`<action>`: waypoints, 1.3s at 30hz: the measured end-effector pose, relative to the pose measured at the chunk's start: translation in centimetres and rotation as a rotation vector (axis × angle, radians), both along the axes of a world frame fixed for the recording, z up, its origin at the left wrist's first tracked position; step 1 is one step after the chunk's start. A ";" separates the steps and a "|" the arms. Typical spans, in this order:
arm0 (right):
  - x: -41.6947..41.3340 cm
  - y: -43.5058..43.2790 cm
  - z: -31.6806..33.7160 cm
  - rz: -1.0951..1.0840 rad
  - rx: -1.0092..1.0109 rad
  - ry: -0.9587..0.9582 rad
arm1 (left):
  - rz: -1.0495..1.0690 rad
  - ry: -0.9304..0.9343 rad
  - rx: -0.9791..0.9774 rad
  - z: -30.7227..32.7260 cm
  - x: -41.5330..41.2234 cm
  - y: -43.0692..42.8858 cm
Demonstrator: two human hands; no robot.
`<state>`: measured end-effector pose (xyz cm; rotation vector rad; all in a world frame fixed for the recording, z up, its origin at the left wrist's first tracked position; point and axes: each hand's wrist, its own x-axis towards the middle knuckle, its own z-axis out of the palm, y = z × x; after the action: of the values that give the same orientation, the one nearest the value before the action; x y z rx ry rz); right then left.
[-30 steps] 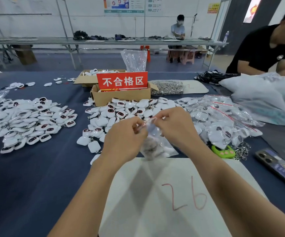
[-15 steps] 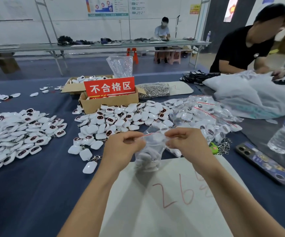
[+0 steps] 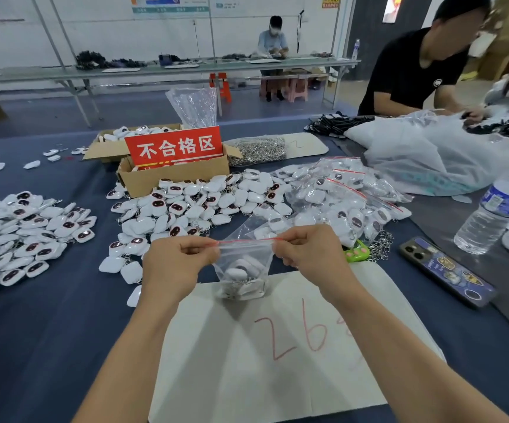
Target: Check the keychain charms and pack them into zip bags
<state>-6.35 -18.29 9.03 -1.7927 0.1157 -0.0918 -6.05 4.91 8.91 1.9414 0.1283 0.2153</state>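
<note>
One zip bag [image 3: 244,270] is held above the near middle of the counter [image 3: 49,346]. Its lower end is over the far edge of a white sheet [image 3: 247,377] marked "26" in red. The left hand [image 3: 180,261] and right hand [image 3: 308,251] each pinch one top corner at the red zip strip. The fingers [image 3: 201,248] are curled tight on the plastic, and the strip is stretched straight between them. Inside, several white charms [image 3: 241,274] with rings are bunched at the bottom; the exact number cannot be told.

Loose charms lie in two heaps, too many to count: a left heap [image 3: 24,239] at the left edge and a centre heap [image 3: 192,209] just beyond the hands. One pile [image 3: 338,193] of filled bags lies right of the centre heap, touching it.

Two cardboard boxes stand toward the far side. The front box [image 3: 174,181] carries a red sign [image 3: 175,146]; the rear box [image 3: 107,148] holds white charms. One clear ring bag [image 3: 258,151], full of metal rings, lies right of the boxes.

Toward the right edge:
- one bottle [image 3: 491,215]
- one phone [image 3: 448,271]
- one green charm [image 3: 357,253], just beside the right hand
- one large white sack [image 3: 430,154], with a person in black [image 3: 415,71] at it
</note>
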 end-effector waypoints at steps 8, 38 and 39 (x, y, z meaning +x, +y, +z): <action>0.4 0.5 0.0 0.007 -0.045 0.008 | 0.009 0.015 0.105 0.6 -0.1 0.0; -0.5 3.4 -0.8 0.148 -0.120 -0.072 | -0.225 -0.019 0.034 -1.3 -0.3 -2.0; -0.5 3.3 -0.9 0.126 -0.087 -0.072 | -0.220 -0.007 0.003 -1.5 -0.4 -1.9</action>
<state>-6.82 -14.95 8.12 -1.8764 -0.0535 -0.0725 -6.43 3.06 7.44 1.9408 -0.0904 0.0761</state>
